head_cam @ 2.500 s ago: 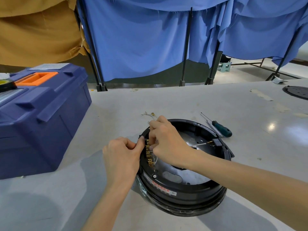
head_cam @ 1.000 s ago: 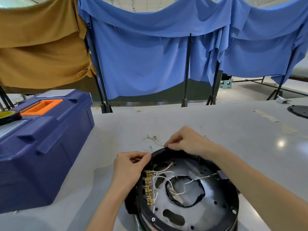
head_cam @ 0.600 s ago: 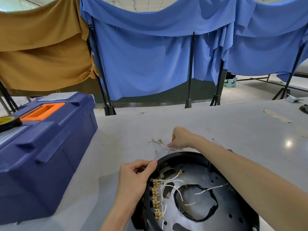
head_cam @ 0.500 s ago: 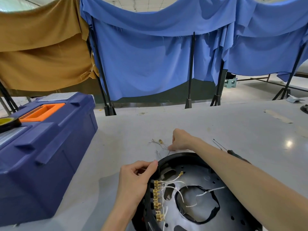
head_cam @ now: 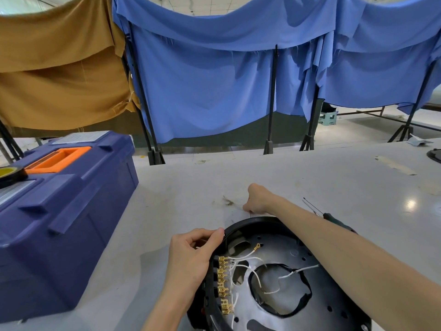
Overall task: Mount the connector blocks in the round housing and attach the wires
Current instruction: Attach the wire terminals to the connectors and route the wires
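Note:
The round black housing (head_cam: 253, 222) lies at the bottom centre of the grey table, open side up. A connector block with several brass terminals (head_cam: 224, 284) runs along its left inner wall, and thin white wires (head_cam: 253, 261) curl from it over the metal floor. My left hand (head_cam: 193, 256) grips the housing's left rim, thumb on top. My right hand (head_cam: 256, 199) is stretched past the far rim, fingertips pinched down on the table by a small wire bundle (head_cam: 229, 201); whether it holds a wire I cannot tell.
A large blue toolbox (head_cam: 59, 218) with an orange handle stands at the left, a tape roll (head_cam: 9, 174) on its lid. A green-handled screwdriver (head_cam: 334, 219) lies right of the housing, partly behind my forearm. A black disc (head_cam: 435, 155) sits at the far right edge.
My right hand left the connector block and reached forward over the rim to the loose wires on the table. My left hand stayed on the rim. The camera tilted up.

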The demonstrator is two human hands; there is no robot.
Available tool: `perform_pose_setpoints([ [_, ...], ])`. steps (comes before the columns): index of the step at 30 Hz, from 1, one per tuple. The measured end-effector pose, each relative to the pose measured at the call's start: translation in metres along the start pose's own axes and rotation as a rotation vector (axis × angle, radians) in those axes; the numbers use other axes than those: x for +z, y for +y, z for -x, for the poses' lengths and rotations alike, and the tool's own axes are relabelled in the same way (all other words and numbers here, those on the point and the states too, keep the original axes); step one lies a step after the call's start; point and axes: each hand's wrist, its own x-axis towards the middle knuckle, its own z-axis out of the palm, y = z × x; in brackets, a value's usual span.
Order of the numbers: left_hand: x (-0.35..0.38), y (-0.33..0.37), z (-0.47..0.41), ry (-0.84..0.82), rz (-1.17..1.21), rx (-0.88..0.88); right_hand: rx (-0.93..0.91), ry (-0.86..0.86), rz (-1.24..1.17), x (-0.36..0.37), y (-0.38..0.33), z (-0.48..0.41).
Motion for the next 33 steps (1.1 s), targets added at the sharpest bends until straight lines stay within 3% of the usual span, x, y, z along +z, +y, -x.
perform_pose_setpoints([
  [9, -0.001, 0.002, 0.001, -0.009, 0.001, -0.008, 0.071, 0.048, -0.334, -0.022, 0.008, 0.013],
  [16, -0.001, 0.005, 0.005, 0.05, 0.037, 0.002, -0.142, 0.184, -0.655, -0.053, -0.003, 0.051],
  [20, -0.003, 0.011, 0.008, 0.178, 0.044, 0.108, -0.307, 0.121, -0.693, -0.051, -0.014, 0.086],
  [24, -0.006, 0.022, 0.015, 0.201, 0.089, 0.207, -0.464, -0.012, -0.657, -0.042, -0.023, 0.116],
  [33, -0.004, 0.036, 0.026, 0.231, 0.181, 0.349, -0.545, -0.115, -0.648, -0.036, -0.023, 0.143],
])
